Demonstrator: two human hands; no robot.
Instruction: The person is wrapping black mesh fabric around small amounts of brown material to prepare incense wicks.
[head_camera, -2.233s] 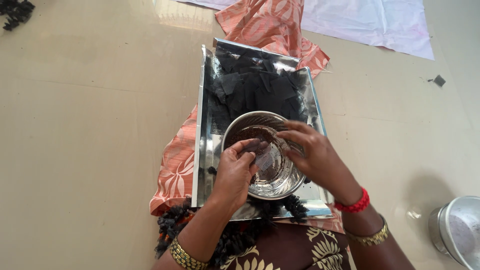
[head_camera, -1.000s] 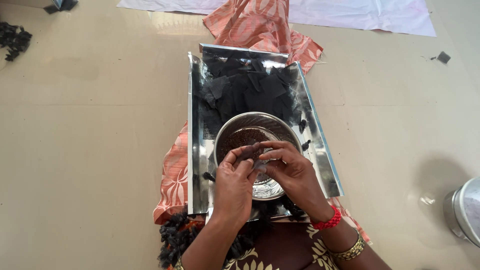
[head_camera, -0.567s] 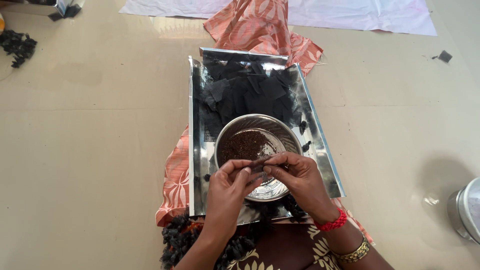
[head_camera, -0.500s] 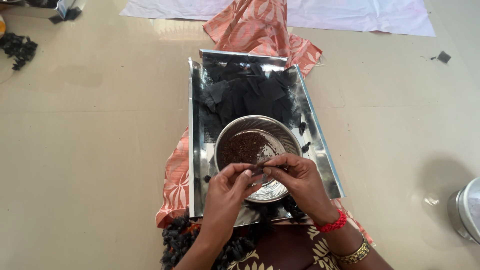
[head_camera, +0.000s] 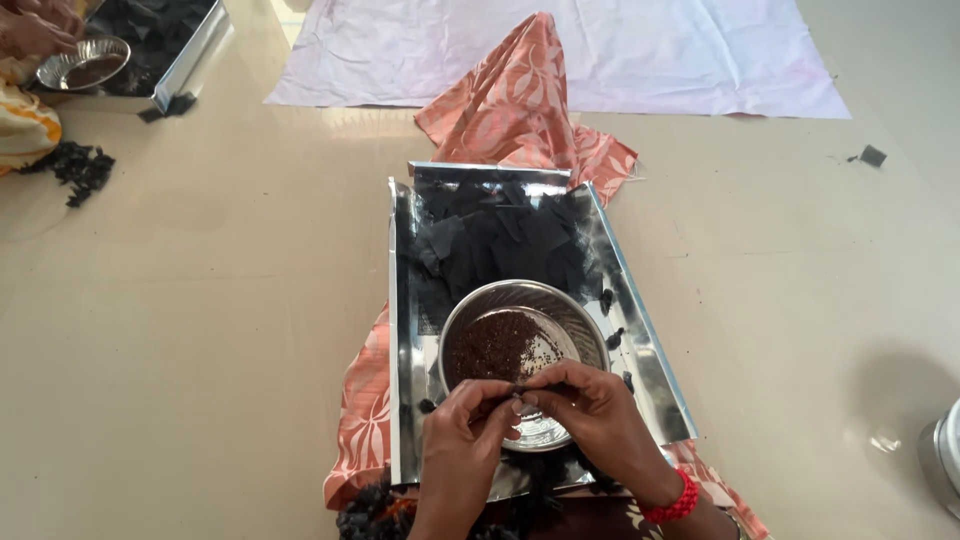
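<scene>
My left hand (head_camera: 465, 440) and my right hand (head_camera: 585, 415) meet fingertip to fingertip over the near rim of a round steel bowl (head_camera: 590, 325). Together they pinch a small dark piece (head_camera: 520, 390). The bowl holds a heap of fine brown grains (head_camera: 495, 345). It stands in a shiny steel tray (head_camera: 405, 330), whose far half is filled with a pile of black flat pieces (head_camera: 500, 240). A few black bits (head_camera: 612, 335) lie loose on the tray beside the bowl. My right wrist wears a red bangle (head_camera: 672, 505).
An orange patterned cloth (head_camera: 525, 100) lies under the tray, a white sheet (head_camera: 600, 50) beyond it. At far left another person's hand (head_camera: 30, 30) is by a second tray (head_camera: 185, 60) and bowl (head_camera: 85, 62); black bits (head_camera: 75, 168) lie nearby. A steel vessel (head_camera: 940, 455) sits at right.
The view has tilted up, so the tray sits lower and the far sheet shows. Both hands drew back from the bowl's middle to its near rim, still pinching a dark piece.
</scene>
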